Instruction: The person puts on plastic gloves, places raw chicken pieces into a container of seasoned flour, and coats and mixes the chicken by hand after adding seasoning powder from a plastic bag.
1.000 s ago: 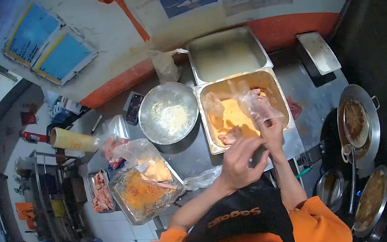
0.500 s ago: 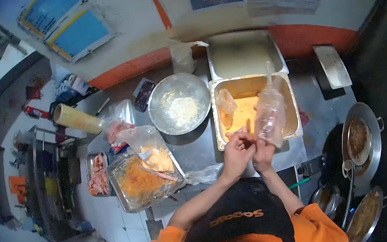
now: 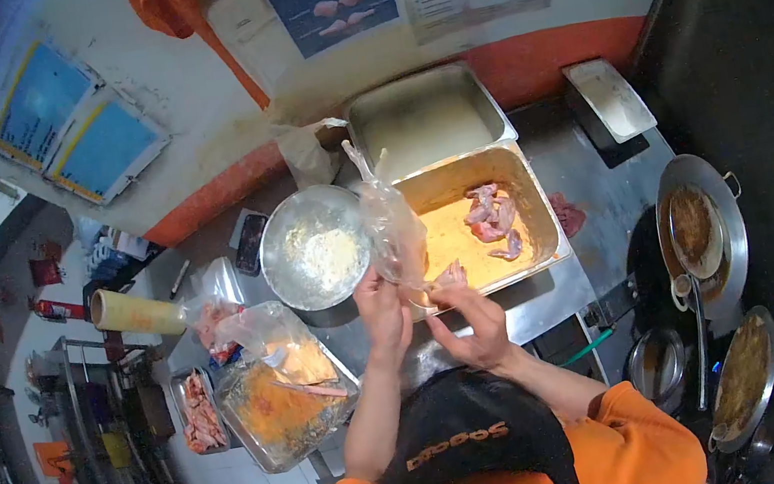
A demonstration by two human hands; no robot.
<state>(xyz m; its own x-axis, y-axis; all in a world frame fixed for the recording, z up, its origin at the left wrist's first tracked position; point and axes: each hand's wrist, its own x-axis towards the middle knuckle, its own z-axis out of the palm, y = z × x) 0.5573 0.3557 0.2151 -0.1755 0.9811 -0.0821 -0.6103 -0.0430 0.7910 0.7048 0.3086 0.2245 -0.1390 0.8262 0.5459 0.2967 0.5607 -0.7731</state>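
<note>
My left hand point(image 3: 383, 311) is closed on the lower end of a clear plastic bag point(image 3: 394, 236), which stretches up along the left side of a steel tub point(image 3: 544, 207). To its right, my right hand point(image 3: 476, 324) is over the tub's front rim, thumb and forefinger apart, close to the bag's end. A pale piece of meat point(image 3: 450, 276) lies just beyond the right fingertips. Inside the tub, several raw chicken pieces point(image 3: 492, 215) rest on an orange-yellow layer point(image 3: 452, 237).
Left of the tub stands a round bowl point(image 3: 308, 224) with white powder. A tray point(image 3: 282, 411) with orange crumbs, a small tray of raw meat point(image 3: 200, 414) and a phone point(image 3: 251, 241) are further left. A second steel tub point(image 3: 428, 114) is behind; a large wok point(image 3: 724, 229) sits right.
The plastic bag has moved from the tub's right side to its left and looks flatter. Raw chicken pieces now show in the tub. My hands have moved apart, and the view has shifted.
</note>
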